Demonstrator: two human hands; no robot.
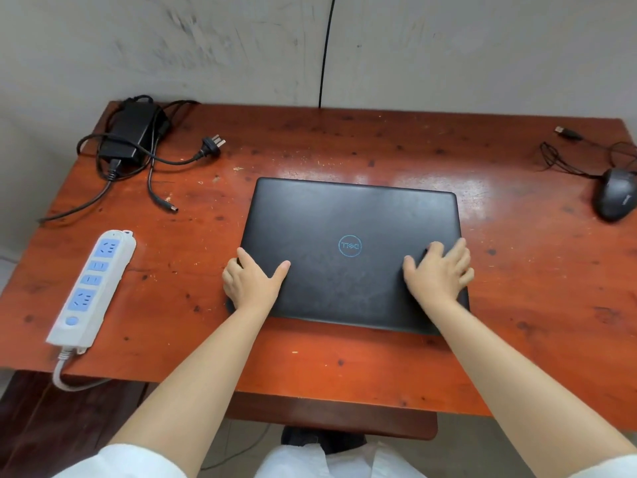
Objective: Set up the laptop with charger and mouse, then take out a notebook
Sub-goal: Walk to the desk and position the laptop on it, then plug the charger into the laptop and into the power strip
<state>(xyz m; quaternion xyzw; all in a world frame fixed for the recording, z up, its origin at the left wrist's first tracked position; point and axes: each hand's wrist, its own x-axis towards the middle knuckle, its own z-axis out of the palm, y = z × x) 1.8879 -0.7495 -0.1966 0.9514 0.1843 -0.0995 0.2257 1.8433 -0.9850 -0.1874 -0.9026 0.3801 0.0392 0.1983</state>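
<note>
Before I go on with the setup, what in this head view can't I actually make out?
- Laptop ports: lid closed, sides hidden from above.
- Fingertips of the left hand: curled over the laptop's left edge, so the grip is unclear.
- Mouse: cut off by the right frame edge.
- Power strip cable: drops below the table; wall end unseen.
- Notebook: none in view.

The red-brown table [344, 367] carries a laptop [348, 229], charger [125, 136], power strip [91, 288] and mouse [615, 198].

mouse [617, 198] partly beyond right edge
</note>
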